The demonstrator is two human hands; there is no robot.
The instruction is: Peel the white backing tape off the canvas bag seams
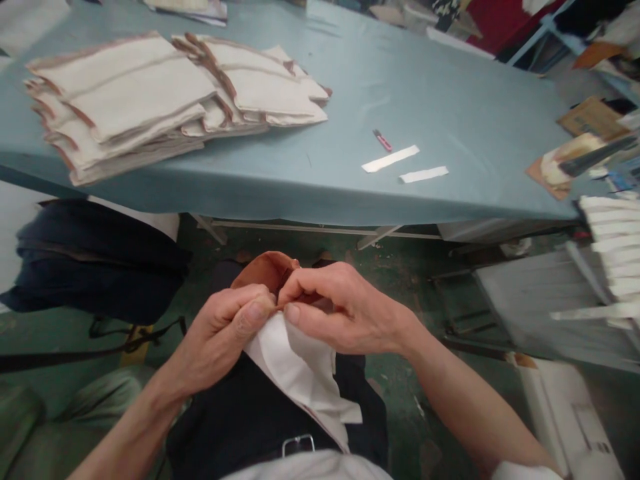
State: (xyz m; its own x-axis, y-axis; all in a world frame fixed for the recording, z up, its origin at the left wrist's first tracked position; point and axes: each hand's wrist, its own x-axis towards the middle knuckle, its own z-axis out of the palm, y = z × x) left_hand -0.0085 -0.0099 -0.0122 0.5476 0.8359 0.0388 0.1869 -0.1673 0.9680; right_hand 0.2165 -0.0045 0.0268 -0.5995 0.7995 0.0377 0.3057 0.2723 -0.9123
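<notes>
Above my lap, my left hand and my right hand meet at one edge of a brown-and-white fabric piece. Both hands are closed, each pinching that edge between thumb and fingers, with the fingertips almost touching. The piece's brown part curves up behind my fingers, while its white side hangs down over my dark trousers. Exactly what lies under the fingertips is hidden. On the table ahead lie pink-handled snips, a longer white strip and a shorter white strip.
A blue-covered table spans the view in front of me. Stacked white pieces with brown edges cover its left part. Dark cloth is heaped at left. White strips hang over a grey surface at right, above a white machine-like object.
</notes>
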